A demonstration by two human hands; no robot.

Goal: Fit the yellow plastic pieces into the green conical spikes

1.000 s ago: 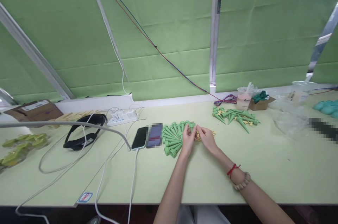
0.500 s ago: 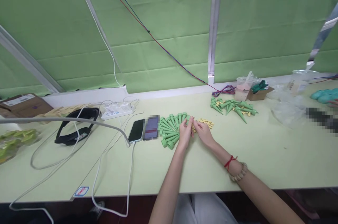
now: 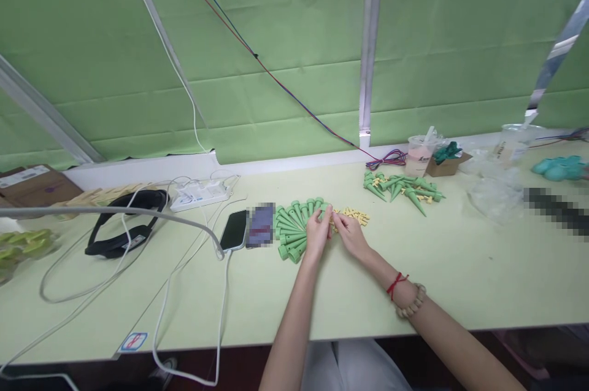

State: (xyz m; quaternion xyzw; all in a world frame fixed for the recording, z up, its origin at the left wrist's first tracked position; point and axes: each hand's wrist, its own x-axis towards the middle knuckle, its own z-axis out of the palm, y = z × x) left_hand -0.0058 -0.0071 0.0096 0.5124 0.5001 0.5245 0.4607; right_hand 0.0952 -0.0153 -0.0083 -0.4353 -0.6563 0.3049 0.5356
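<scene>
My left hand (image 3: pixel 318 232) and my right hand (image 3: pixel 348 234) meet fingertip to fingertip over the light green table (image 3: pixel 460 274). The left hand's fingers are closed on a green cone, mostly hidden by them. Just left of that hand lies a fanned row of green cones (image 3: pixel 292 231). The right hand pinches a small yellow piece against the cone. A small heap of yellow pieces (image 3: pixel 352 215) lies beyond the right hand. A red string and a bead bracelet sit on my right wrist.
A second pile of green cones (image 3: pixel 405 186) lies at the back right, near a plastic cup (image 3: pixel 418 156) and a small cardboard box (image 3: pixel 444 164). Two phones (image 3: pixel 247 228), a power strip (image 3: pixel 199 194), white cables and a black headset (image 3: pixel 123 228) lie to the left.
Both hands stayed joined at the cone row, the fingers shifting slightly. The camera tilted and drifted, so everything sits a little lower-left in view.
</scene>
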